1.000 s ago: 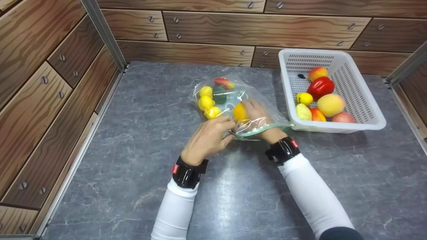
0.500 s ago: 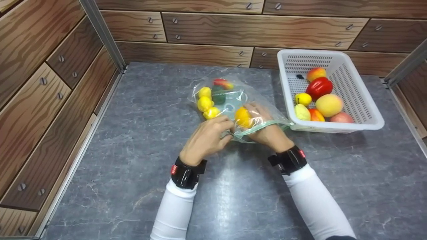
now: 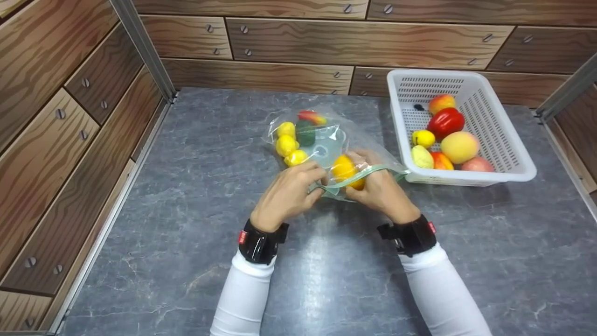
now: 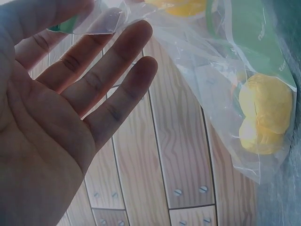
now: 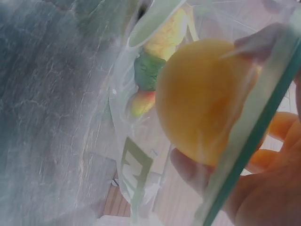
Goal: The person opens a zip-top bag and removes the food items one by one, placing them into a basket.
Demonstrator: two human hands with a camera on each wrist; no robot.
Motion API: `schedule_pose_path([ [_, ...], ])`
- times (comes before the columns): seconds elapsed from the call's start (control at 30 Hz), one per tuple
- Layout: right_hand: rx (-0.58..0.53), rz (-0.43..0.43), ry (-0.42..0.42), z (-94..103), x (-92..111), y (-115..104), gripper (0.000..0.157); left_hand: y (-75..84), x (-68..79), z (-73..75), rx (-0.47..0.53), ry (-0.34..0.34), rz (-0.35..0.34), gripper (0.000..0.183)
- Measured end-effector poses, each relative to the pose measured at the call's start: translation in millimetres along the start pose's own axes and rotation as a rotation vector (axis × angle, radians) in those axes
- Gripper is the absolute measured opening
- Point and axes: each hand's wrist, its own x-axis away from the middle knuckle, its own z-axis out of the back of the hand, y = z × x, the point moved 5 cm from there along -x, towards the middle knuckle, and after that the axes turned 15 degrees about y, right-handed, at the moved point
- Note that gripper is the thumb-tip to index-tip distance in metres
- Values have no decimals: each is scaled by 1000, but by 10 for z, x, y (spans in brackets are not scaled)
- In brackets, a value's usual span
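Observation:
A clear zip bag [image 3: 332,140] with a green-edged mouth lies on the table. My left hand [image 3: 290,192] pinches the left side of that mouth between thumb and forefinger; in the left wrist view its other fingers [image 4: 101,77] extend loosely. Reaching in through the opening, my right hand [image 3: 383,192] grips a rounded orange-yellow fruit [image 3: 344,168]. The fruit [image 5: 202,101] is right by the green zip strip [image 5: 256,134], partly behind the plastic. Deeper in the bag are several yellow lemons [image 3: 286,145], a dark green bumpy item [image 3: 306,133] and a red-and-yellow fruit [image 3: 311,116].
A white perforated basket [image 3: 520,158] stands right of the bag, close to its corner. Inside are a red bell pepper [image 3: 446,121], a large yellow peach [image 3: 460,147], a small lemon [image 3: 423,138] and other fruit. Wood-patterned panels [image 3: 289,39] border the grey table [image 3: 186,196].
My right hand has drawn back toward the bag's mouth, bringing the orange-yellow fruit nearer to me. The left hand keeps its place at the bag's edge.

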Motion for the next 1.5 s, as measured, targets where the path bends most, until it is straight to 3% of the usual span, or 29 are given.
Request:
schedule_pose_path([
  [0.4, 15, 32, 59, 158, 82, 1, 77, 0, -7, -1, 9, -1, 3, 14],
  [0.7, 95, -11, 15, 274, 170, -21, 74, 6, -10, 1, 2, 12, -10, 15],
  [0.97, 136, 14, 0, 395, 216, -87, 43, 9, -10, -2, 8, 6, -17, 14],
  [1.23, 99, 92, -1, 516, 220, -113, 48, -2, 4, 5, 11, 7, -10, 14],
  [1.5, 37, 99, -45, 684, 252, -139, 69, -1, 8, 26, 18, 14, -10, 14],
])
